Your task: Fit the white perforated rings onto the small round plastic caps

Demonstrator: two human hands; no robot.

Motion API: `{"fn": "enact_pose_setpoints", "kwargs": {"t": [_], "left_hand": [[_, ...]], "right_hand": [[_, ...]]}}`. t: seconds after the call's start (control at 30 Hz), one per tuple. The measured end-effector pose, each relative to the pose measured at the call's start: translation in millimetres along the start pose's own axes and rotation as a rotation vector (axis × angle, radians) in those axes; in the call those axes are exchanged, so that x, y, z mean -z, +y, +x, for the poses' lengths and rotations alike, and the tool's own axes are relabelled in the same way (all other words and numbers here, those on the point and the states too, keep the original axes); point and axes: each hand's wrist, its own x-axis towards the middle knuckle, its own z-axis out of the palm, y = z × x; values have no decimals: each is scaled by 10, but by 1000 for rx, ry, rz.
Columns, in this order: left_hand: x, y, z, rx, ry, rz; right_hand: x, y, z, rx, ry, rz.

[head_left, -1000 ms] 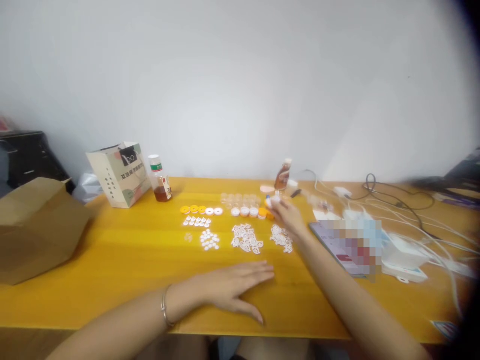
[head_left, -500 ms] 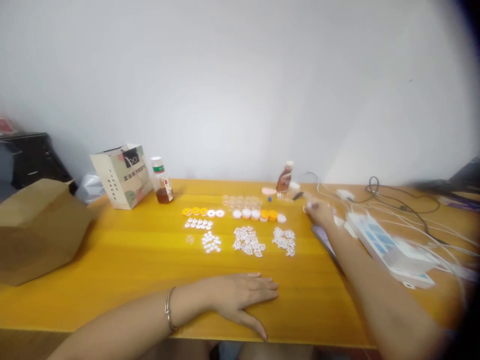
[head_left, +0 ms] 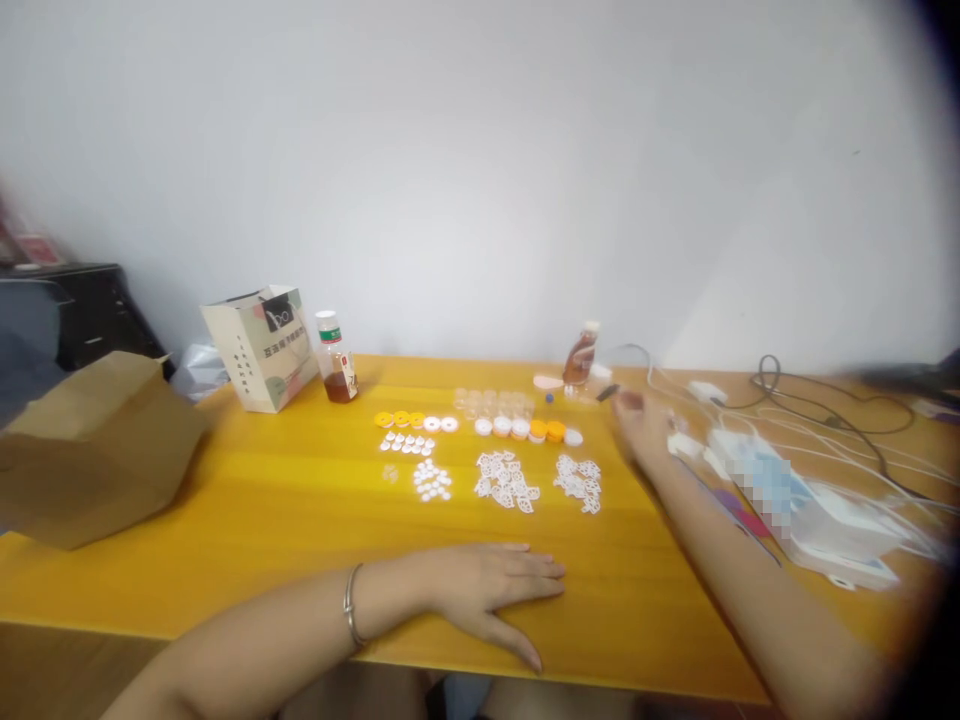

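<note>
We are resting our left hand [head_left: 499, 590] palm down on the yellow-brown counter [head_left: 300, 530], in front of the row of white and orange lids [head_left: 520, 428]; its fingers are lying stretched out, its thumb is pointing away from them, and it is gripping nothing. We are holding our right hand [head_left: 641, 425] past the right end of the row of lids, its fingers bending inward; blur is hiding the fingertips, so we are unable to tell how far they are parted or whether they are holding anything. A small dark object [head_left: 607, 393] is lying just beside those fingers, behind and to the right of the row of lids. Directly behind that row, clear cups [head_left: 495, 404] are standing clustered, and a small blue piece [head_left: 550, 398] is lying behind its right part. To the left of the row of lids, orange and white rings [head_left: 416, 420] are forming another line; in front and to the left of it, white pegs [head_left: 406, 443] and small white pieces [head_left: 431, 480] are lying grouped. White lattice cutouts [head_left: 504, 483] are lying in two piles in front of the row of lids. An amber bottle [head_left: 581, 355] is standing behind and to the right of it, a labelled jar [head_left: 335, 358] and a printed bag [head_left: 259, 350] are standing well to its left, and a white plastic case [head_left: 847, 565] is lying well to its right.
</note>
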Motion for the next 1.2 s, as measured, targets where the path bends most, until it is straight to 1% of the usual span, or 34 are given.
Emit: {"fn": "enact_pose_setpoints", "kwargs": {"t": [0.07,0.13,0.17,0.2,0.27,0.3,0.33,0.37,0.43,0.53,0.57,0.63,0.67,0.73,0.83,0.9,0.93,1.0,1.1,1.2], "left_hand": [[2,10,-3,4,3,11],[3,19,-10,5,11,24],[2,22,-15,2,17,31],[1,24,-20,2,23,38],[-2,24,-28,6,18,51],[-5,23,-31,10,12,61],[-9,21,-34,14,8,75],[-15,19,-36,14,9,94],[-29,12,-43,-8,35,151],[-20,-22,-77,-87,78,257],[6,-44,-100,-107,95,292],[116,-113,-166,-88,165,360],[204,-160,-212,-48,226,393],[439,-277,-332,129,339,470],[841,-493,-580,474,469,587],[1053,-645,-771,709,550,609],[1126,-718,-863,813,552,592],[1203,-850,-1019,984,441,503],[1198,-991,-1150,1041,365,456],[1157,-1059,-1175,1053,331,434]], "right_hand": [[-39,-309,-338,83,-201,160],[-59,-596,-754,244,-444,253],[-60,-716,-966,336,-534,289],[-55,-814,-1166,431,-602,309],[-35,-942,-1488,585,-654,325],[-24,-976,-1599,636,-699,327],[-14,-995,-1675,677,-743,329],[-6,-1003,-1720,683,-771,328],[-1,-1002,-1738,658,-811,316],[-10,-996,-1695,618,-846,301],[-13,-996,-1683,610,-855,303],[-18,-999,-1668,592,-875,316],[-20,-1001,-1665,587,-892,325],[-21,-1006,-1664,585,-931,339],[-25,-1009,-1663,570,-968,350],[-30,-1006,-1660,552,-984,349],[-33,-1003,-1659,545,-992,344],[-40,-995,-1656,538,-1003,330],[-46,-987,-1654,533,-1004,316],[-44,-987,-1651,533,-1008,323]]}}
